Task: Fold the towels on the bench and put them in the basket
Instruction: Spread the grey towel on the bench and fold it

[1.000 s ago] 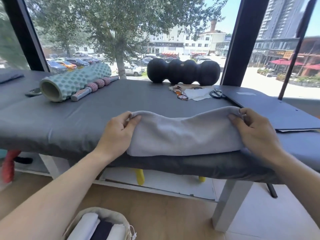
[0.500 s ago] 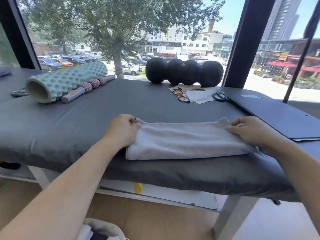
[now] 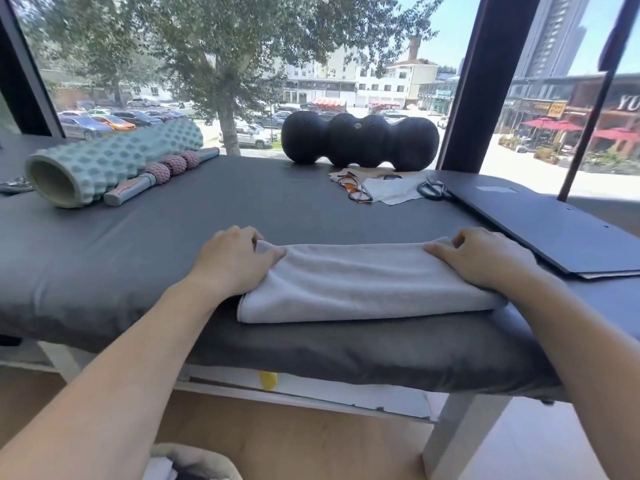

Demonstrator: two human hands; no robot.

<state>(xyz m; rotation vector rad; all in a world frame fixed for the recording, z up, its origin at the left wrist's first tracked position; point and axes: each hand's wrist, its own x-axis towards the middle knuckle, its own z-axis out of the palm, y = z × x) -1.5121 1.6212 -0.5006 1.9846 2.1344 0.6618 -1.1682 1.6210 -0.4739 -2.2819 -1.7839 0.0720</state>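
The grey towel (image 3: 367,282) lies folded into a long band at the near edge of the padded surface (image 3: 138,244). The left hand (image 3: 235,261) pinches its far-left corner; the right hand (image 3: 485,254) curls onto the far-right corner, fingers bent, seemingly gripping it. To fold well, I would square both corners first, press the layers flat, then bring one end over the other so edges meet. The basket (image 3: 194,460) sits on the floor, near and left, its rim just showing.
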